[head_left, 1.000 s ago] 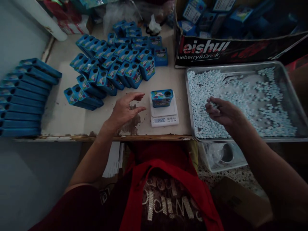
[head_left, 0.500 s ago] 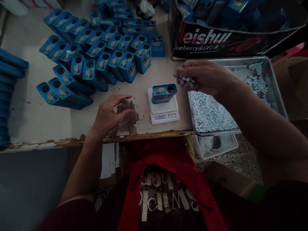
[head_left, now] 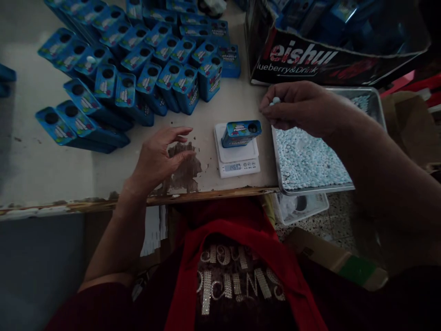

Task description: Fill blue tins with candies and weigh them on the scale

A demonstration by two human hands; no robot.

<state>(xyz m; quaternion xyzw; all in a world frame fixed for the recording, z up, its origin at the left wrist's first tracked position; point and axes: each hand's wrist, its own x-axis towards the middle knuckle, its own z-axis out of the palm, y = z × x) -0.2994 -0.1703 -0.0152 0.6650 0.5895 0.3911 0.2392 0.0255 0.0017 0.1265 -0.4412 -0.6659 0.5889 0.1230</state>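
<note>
My right hand [head_left: 292, 106] is closed around some small pale-blue candies [head_left: 275, 100], just above the near-left part of a metal tray. More candies [head_left: 310, 158] cover much of the tray. To the left of that hand, a blue candy tin [head_left: 241, 133] with a round hole in its top stands on a white digital scale [head_left: 237, 168], whose display is lit. My left hand [head_left: 161, 154] hovers over the table left of the scale, fingers curved apart and holding nothing.
Several blue tins [head_left: 148, 82] stand in rows across the back left of the table. A dark printed carton [head_left: 310, 62] full of blue packs sits behind the metal tray [head_left: 377, 108]. Below the table's worn front edge is a white plastic basket [head_left: 312, 211].
My right hand has turned over slightly, and fewer candies show between its fingers. The left hand stays nearly in place. The view has shifted a little.
</note>
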